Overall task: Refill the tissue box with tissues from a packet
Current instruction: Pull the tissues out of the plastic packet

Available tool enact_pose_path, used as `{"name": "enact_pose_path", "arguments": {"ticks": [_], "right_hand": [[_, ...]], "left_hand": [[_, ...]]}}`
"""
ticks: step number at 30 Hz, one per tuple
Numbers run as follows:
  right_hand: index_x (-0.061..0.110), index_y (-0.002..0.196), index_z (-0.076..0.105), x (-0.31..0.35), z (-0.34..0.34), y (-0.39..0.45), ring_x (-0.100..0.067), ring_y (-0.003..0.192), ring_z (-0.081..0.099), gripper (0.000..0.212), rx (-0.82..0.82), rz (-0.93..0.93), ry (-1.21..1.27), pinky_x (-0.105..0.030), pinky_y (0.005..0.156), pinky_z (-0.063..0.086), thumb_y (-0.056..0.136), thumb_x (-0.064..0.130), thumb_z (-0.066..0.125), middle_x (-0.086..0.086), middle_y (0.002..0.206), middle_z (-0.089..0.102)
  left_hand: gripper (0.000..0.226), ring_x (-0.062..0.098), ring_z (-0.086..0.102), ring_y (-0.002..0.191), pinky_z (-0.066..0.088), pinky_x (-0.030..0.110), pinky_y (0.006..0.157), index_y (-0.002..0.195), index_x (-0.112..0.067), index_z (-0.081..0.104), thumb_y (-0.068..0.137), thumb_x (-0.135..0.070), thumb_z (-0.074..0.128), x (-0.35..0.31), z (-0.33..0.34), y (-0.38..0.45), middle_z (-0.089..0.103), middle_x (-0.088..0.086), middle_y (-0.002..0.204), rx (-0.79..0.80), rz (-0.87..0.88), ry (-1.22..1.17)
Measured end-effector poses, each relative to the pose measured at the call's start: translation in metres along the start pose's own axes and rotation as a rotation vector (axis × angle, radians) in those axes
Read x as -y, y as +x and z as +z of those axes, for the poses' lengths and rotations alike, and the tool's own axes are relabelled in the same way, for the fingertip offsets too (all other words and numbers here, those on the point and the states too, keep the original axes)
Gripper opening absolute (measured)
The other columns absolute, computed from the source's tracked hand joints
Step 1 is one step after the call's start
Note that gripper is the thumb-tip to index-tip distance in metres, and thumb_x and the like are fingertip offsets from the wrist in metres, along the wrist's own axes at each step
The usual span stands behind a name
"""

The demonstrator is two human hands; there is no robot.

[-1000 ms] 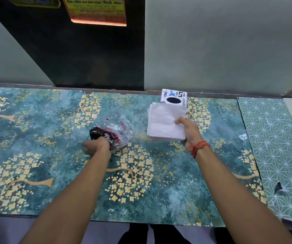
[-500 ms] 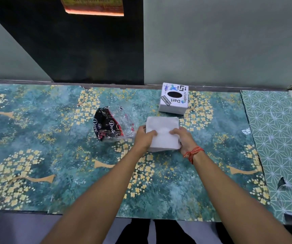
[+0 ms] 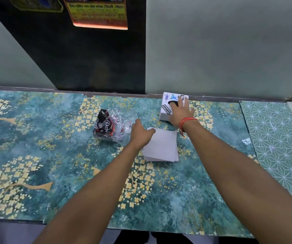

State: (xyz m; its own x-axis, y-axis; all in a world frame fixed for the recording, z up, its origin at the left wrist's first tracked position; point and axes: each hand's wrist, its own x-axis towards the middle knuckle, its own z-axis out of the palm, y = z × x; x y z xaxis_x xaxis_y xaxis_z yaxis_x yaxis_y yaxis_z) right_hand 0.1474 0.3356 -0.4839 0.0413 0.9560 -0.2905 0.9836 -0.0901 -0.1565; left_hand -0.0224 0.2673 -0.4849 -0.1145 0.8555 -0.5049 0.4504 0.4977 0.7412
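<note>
A stack of white tissues [image 3: 162, 147] lies flat on the teal flowered table [image 3: 53, 155]. My left hand [image 3: 140, 133] rests at the stack's far-left corner, fingers loosely curled, thumb on the paper. Behind it stands the small white tissue box [image 3: 165, 107] with stickers and a dark oval slot. My right hand [image 3: 181, 110] lies spread over the box's top, fingers reaching past the slot. The crumpled black and clear plastic packet [image 3: 109, 126] lies just left of my left hand, apart from the stack.
A grey wall and a dark panel with an orange poster [image 3: 97, 13] rise right behind the table's back edge. A paler green patterned sheet [image 3: 279, 138] covers the table's right end. The table's front edge runs close to my body.
The tissue stack was held in my right hand, then in both hands, and now lies on the table. My right hand has let go and moved back onto the box.
</note>
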Motion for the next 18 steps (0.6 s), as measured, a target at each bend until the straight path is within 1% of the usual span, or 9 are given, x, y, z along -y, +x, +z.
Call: {"name": "enact_pose_path", "arguments": {"ticks": [3,5,7,9,11,13,15,16,18], "right_hand": [[0.020,0.125,0.047,-0.003,0.005,0.000,-0.033,0.150,-0.004,0.041,-0.045,-0.002,0.037,-0.068,0.111,0.017,0.087,0.023,0.062,-0.010,0.159,0.015],[0.017,0.121,0.047,-0.005,0.003,-0.007,-0.031,0.147,0.012,0.041,-0.005,-0.042,0.090,-0.065,0.109,0.025,0.084,0.022,0.065,-0.008,0.150,0.032],[0.018,0.128,0.041,-0.009,0.002,-0.011,-0.032,0.139,0.026,0.051,0.016,-0.086,0.055,-0.061,0.104,0.034,0.082,0.018,0.065,-0.008,0.144,0.043],[0.022,0.134,0.039,-0.012,-0.001,-0.013,-0.032,0.134,0.032,0.055,-0.015,-0.108,-0.016,-0.058,0.102,0.036,0.084,0.014,0.062,-0.006,0.142,0.047],[0.023,0.137,0.040,-0.011,-0.002,-0.015,-0.032,0.132,0.036,0.053,-0.053,-0.123,0.042,-0.054,0.102,0.037,0.088,0.019,0.060,-0.007,0.142,0.048],[0.017,0.140,0.042,-0.008,-0.003,-0.022,-0.033,0.132,0.039,0.050,-0.131,-0.144,0.289,-0.049,0.105,0.037,0.093,0.025,0.056,-0.011,0.143,0.048],[0.010,0.138,0.046,-0.005,-0.010,-0.037,-0.032,0.128,0.047,0.046,-0.189,-0.149,0.611,-0.043,0.106,0.039,0.095,0.024,0.052,-0.015,0.139,0.052],[0.010,0.136,0.049,-0.003,-0.017,-0.047,-0.031,0.121,0.052,0.043,-0.188,-0.138,0.760,-0.043,0.102,0.043,0.096,0.025,0.051,-0.014,0.132,0.056],[0.016,0.127,0.054,0.003,-0.032,-0.072,-0.027,0.100,0.058,0.032,-0.153,-0.118,1.013,-0.045,0.084,0.052,0.098,0.027,0.048,-0.006,0.110,0.061]], "left_hand": [[0.079,0.030,0.050,0.126,0.042,0.035,0.093,0.152,-0.011,0.025,0.088,-0.022,0.069,-0.005,-0.006,-0.002,0.043,0.017,0.148,0.025,0.009,-0.130],[0.075,0.026,0.052,0.113,0.040,0.033,0.087,0.151,-0.011,0.027,0.089,-0.021,0.069,-0.008,-0.008,-0.004,0.047,0.016,0.143,0.051,0.008,-0.198],[0.073,0.021,0.053,0.102,0.041,0.033,0.084,0.149,-0.010,0.030,0.089,-0.018,0.068,-0.010,-0.008,-0.007,0.051,0.015,0.135,0.055,0.007,-0.234],[0.069,0.016,0.055,0.090,0.043,0.033,0.081,0.148,-0.009,0.032,0.089,-0.015,0.067,-0.012,-0.006,-0.008,0.054,0.013,0.127,0.062,-0.004,-0.267],[0.067,0.010,0.055,0.083,0.047,0.034,0.081,0.147,-0.010,0.034,0.089,-0.014,0.067,-0.012,-0.007,-0.011,0.054,0.013,0.125,0.081,-0.009,-0.316],[0.068,0.015,0.058,0.092,0.050,0.038,0.090,0.147,-0.011,0.034,0.089,-0.018,0.069,-0.011,-0.009,-0.015,0.054,0.014,0.128,0.102,-0.015,-0.377],[0.070,0.024,0.055,0.110,0.048,0.043,0.101,0.148,-0.015,0.035,0.088,-0.023,0.070,-0.010,-0.014,-0.021,0.052,0.015,0.135,0.118,-0.027,-0.471],[0.071,0.028,0.053,0.118,0.047,0.044,0.105,0.149,-0.017,0.034,0.088,-0.025,0.071,-0.011,-0.017,-0.024,0.050,0.015,0.139,0.135,-0.033,-0.523],[0.075,0.032,0.050,0.127,0.045,0.048,0.107,0.149,-0.023,0.033,0.087,-0.030,0.073,-0.012,-0.021,-0.032,0.047,0.013,0.144,0.192,-0.032,-0.610]]}}
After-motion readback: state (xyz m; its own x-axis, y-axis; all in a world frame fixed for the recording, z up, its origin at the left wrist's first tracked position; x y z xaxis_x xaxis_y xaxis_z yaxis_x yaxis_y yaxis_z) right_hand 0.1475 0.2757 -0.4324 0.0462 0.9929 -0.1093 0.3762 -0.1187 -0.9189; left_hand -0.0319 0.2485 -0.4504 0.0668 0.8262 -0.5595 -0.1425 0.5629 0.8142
